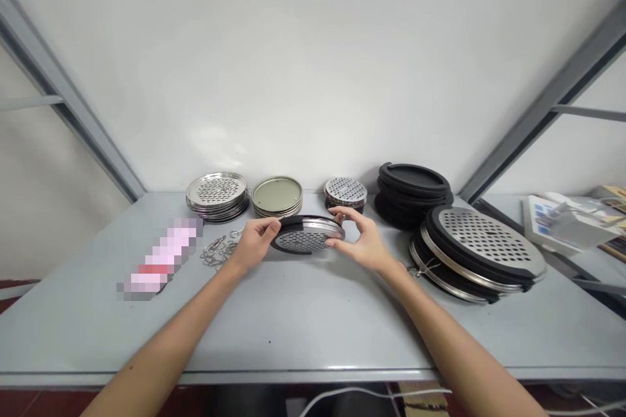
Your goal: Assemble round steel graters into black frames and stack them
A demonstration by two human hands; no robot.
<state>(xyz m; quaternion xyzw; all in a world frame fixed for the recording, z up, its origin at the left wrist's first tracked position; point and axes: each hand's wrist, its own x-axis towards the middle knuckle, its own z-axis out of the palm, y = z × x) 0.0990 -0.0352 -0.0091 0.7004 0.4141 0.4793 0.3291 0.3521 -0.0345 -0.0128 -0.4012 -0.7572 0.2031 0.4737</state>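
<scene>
A round perforated metal disc (306, 241), partly edged with a black band, is held tilted above the table between my hands. My left hand (254, 244) is closed on its left edge, thumb on the black band. At the right edge, my right hand (359, 241) grips the bare metal rim between thumb and fingers. Something small and shiny shows by the right fingertips, too small to make out. Just left of my left hand lies a loose pile of metal hooks (218, 253).
Along the back stand stacks of perforated metal plates (216, 190), olive plates (277, 195), small perforated discs (345, 190) and black rings (415, 182). Banded perforated discs (484, 244) are piled at right. A pixelated pink item (161, 264) lies left. Metal posts (552, 104) flank the grey table (313, 326).
</scene>
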